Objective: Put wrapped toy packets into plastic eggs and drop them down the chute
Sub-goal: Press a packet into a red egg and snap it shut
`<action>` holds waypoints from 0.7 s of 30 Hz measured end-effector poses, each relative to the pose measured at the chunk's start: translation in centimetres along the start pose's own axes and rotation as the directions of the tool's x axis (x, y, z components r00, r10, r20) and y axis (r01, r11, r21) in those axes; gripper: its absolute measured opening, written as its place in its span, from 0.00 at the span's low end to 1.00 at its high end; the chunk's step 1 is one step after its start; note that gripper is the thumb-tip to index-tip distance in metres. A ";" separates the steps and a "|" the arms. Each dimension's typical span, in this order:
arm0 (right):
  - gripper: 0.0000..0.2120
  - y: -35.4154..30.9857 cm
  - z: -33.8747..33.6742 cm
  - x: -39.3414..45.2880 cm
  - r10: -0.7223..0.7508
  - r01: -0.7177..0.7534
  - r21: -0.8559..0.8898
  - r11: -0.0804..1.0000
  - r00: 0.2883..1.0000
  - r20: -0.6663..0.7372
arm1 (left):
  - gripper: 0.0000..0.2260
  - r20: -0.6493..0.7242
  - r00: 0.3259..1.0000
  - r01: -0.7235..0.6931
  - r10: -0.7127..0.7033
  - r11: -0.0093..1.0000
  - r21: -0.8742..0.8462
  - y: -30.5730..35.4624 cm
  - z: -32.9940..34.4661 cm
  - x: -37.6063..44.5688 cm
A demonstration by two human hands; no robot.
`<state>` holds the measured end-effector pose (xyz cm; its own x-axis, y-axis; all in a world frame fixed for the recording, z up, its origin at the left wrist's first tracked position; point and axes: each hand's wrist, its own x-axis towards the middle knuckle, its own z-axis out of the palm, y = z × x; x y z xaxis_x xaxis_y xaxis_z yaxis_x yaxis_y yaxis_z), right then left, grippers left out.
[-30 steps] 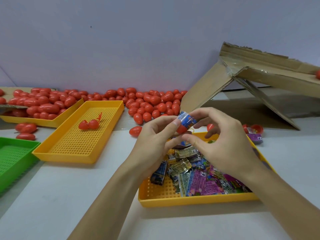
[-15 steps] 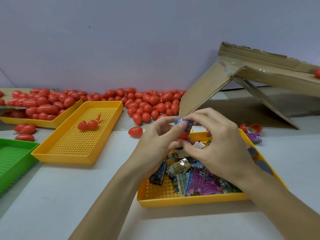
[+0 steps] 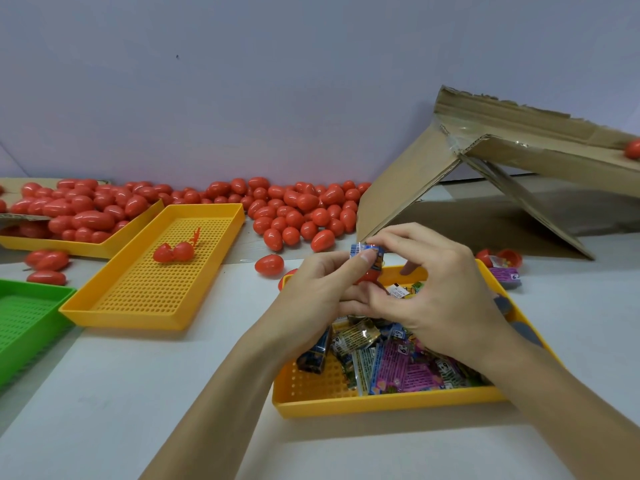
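My left hand [image 3: 322,289] grips a red egg half [image 3: 367,274] over the far end of the yellow packet tray [image 3: 346,405]. A blue wrapped packet [image 3: 363,252] sticks out of the egg's top, pinned by my left thumb. My right hand [image 3: 440,292] curls over it, its fingertips pinching the packet from above. The tray holds several wrapped packets [image 3: 391,368]. The cardboard chute [image 3: 540,157] slopes down at the right, with one red egg [image 3: 633,148] on it.
A heap of red eggs [image 3: 298,209] lies along the wall, more fill a yellow tray [image 3: 79,216] at the left. A middle yellow tray [image 3: 156,292] holds an open egg. A green tray [image 3: 24,323] sits far left. Open egg halves [image 3: 502,258] and a purple packet [image 3: 505,277] lie right of the packet tray.
Both hands have dropped slightly toward the tray. The blue packet has sunk lower into the egg half as my right fingers closed over it.
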<state>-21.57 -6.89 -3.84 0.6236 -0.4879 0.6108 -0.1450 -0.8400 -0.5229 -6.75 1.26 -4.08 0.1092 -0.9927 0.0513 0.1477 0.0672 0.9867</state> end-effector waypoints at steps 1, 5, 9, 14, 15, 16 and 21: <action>0.18 0.0 0.0 0.0 -0.005 0.005 0.020 1.000 1.000 0.007 | 0.13 0.003 1.000 -0.008 0.008 1.000 0.009 0.0 0.1 0.0; 0.16 -0.2 -0.1 0.1 -0.062 0.060 0.064 0.996 0.998 0.019 | 0.14 -0.013 1.000 -0.024 0.025 0.993 0.116 -0.1 0.4 -0.1; 0.18 -0.1 0.0 0.0 -0.086 0.084 0.058 0.995 0.996 0.020 | 0.14 0.009 1.000 -0.010 0.009 0.990 0.138 -0.1 0.7 -0.1; 0.17 0.0 -0.1 0.1 -0.082 0.079 0.098 0.992 0.996 0.034 | 0.16 0.062 0.998 0.024 -0.031 0.993 0.112 -0.1 0.6 0.0; 0.17 0.0 -0.1 0.1 -0.078 0.074 0.109 0.991 0.996 0.033 | 0.15 0.069 0.997 0.029 -0.037 0.994 0.102 -0.1 0.5 0.0; 0.17 0.1 -0.1 0.1 -0.070 0.066 0.116 0.991 0.997 0.032 | 0.15 0.072 0.997 0.032 -0.039 0.995 0.094 -0.1 0.5 -0.1; 0.17 0.2 0.0 0.1 -0.036 0.035 0.109 0.993 0.999 0.002 | 0.16 0.059 0.998 0.016 -0.023 0.993 0.118 -0.2 0.5 -0.1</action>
<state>-21.59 -7.11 -3.90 0.6298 -0.4570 0.6281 -0.0380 -0.8257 -0.5628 -7.23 1.25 -4.17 0.0473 -0.9982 0.0371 0.0328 0.0387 0.9987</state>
